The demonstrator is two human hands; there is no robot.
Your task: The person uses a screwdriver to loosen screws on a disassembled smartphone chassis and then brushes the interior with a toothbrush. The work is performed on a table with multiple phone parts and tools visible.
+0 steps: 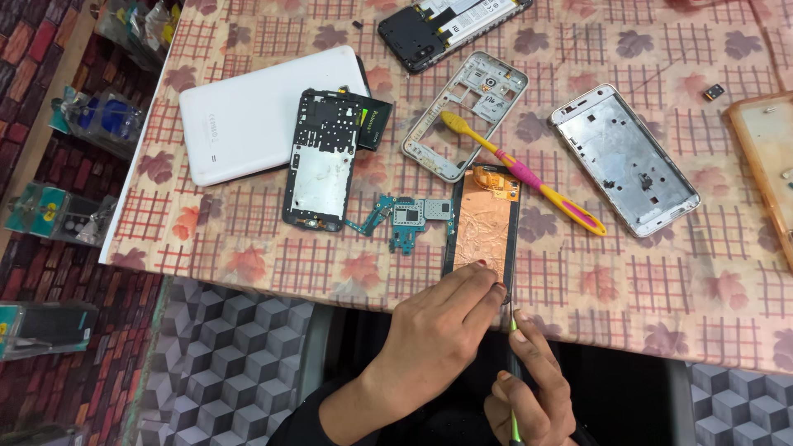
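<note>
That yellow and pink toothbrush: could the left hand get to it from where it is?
Probably yes. The left hand rests at the near end of the copper-backed phone panel, and the toothbrush lies just beyond, uncovered; only that panel and flat table lie between.

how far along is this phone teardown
Done: circuit board lies out on the table beside bare frames.
In hand: left hand steadies the copper-backed screen panel; right hand works a thin green-handled tool at its near edge.
Left: that panel looks still unseparated.

Copper-backed phone screen [483,227] — flat, upright at table's near edge
</note>
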